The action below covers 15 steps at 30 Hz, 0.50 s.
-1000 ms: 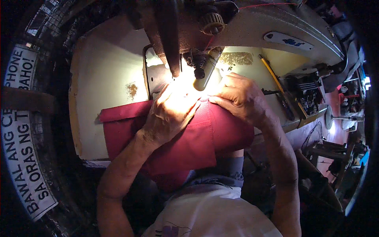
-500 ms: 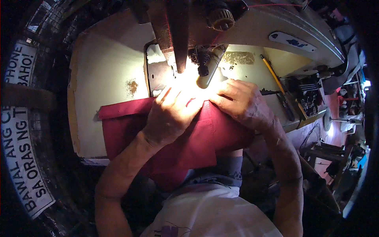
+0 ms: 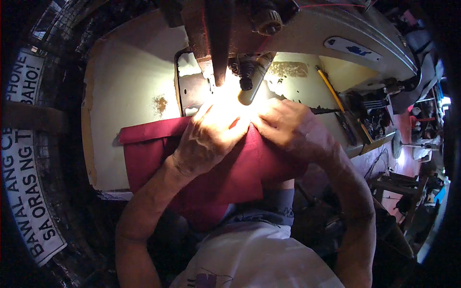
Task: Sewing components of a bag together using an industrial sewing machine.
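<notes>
A dark red piece of cloth (image 3: pixel 225 177) lies over the near edge of the sewing table and hangs down toward my lap. Its left end has a folded band along the top. My left hand (image 3: pixel 209 137) is closed on the cloth, just in front of the needle area of the sewing machine (image 3: pixel 307 36). On the other side my right hand (image 3: pixel 290 122) pinches the cloth, its fingers bent and close to the left hand. Strong lamp glare washes out the fingertips and the needle, so the stitching point cannot be made out.
A yellow pencil (image 3: pixel 330 89) and a dark slim tool (image 3: pixel 346 128) lie right of the machine bed. The pale tabletop (image 3: pixel 120 91) has worn edges. Large printed signs (image 3: pixel 33 201) hang on wire mesh at the left. Cluttered shelves (image 3: pixel 422 187) stand far right.
My right hand has shifted slightly, with its wrist and forearm moving a little to the right. My left hand and the cloth stay nearly where they were.
</notes>
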{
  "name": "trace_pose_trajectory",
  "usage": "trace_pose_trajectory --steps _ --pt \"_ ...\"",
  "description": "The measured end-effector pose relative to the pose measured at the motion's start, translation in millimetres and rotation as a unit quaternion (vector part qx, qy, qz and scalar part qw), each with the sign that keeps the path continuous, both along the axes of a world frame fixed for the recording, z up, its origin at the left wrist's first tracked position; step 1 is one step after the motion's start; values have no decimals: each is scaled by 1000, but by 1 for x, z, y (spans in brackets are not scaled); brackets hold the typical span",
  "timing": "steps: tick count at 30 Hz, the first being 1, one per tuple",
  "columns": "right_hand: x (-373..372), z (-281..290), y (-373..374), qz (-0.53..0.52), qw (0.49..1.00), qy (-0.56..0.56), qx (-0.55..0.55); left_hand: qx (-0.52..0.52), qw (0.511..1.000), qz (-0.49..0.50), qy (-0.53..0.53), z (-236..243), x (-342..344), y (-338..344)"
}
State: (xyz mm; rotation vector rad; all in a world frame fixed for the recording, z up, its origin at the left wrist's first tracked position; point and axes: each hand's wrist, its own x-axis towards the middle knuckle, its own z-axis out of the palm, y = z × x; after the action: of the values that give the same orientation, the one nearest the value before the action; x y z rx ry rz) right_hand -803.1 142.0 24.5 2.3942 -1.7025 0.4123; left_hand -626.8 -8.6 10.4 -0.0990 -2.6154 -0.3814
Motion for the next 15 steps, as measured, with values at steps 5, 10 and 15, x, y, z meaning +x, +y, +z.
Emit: trace_pose_trajectory --steps 5,10,15 --pt "12 7 12 -26 998 55 5 -10 999 -40 -15 6 0 -3" --pt "14 3 17 -47 998 39 0 -28 995 -61 -80 11 -3 -8" --pt "-6 -3 19 -63 990 -123 -1 -40 991 -119 -39 8 -9 -18"
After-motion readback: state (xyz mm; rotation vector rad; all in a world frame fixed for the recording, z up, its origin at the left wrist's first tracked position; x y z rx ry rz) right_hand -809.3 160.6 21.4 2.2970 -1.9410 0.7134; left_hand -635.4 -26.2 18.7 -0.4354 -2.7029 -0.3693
